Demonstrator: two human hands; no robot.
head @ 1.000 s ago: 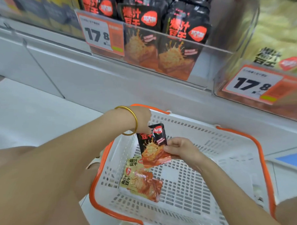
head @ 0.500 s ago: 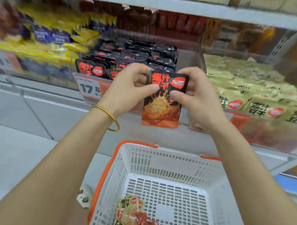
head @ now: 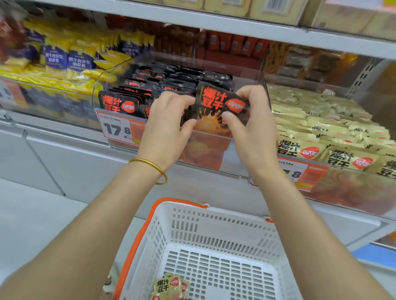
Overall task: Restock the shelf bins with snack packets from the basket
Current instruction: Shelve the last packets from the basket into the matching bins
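A black snack packet (head: 214, 105) with orange print stands upright at the front of the clear shelf bin (head: 206, 150) of matching black packets. My left hand (head: 169, 122) pinches its left edge and my right hand (head: 249, 120) pinches its right edge; its lower half sits behind the bin's front wall. Below, the white basket (head: 212, 229) with orange handles holds beige packets (head: 169, 290) at its near left corner.
A bin of beige packets (head: 327, 136) lies to the right, and yellow and blue packets (head: 67, 60) fill the bin to the left. Price tags (head: 119, 129) hang on the bin fronts. A grey shelf (head: 242, 23) runs overhead. White floor lies at left.
Both hands lifted the black packet out of the basket, carried it up to the shelf and lowered it into the front of the black-packet bin.
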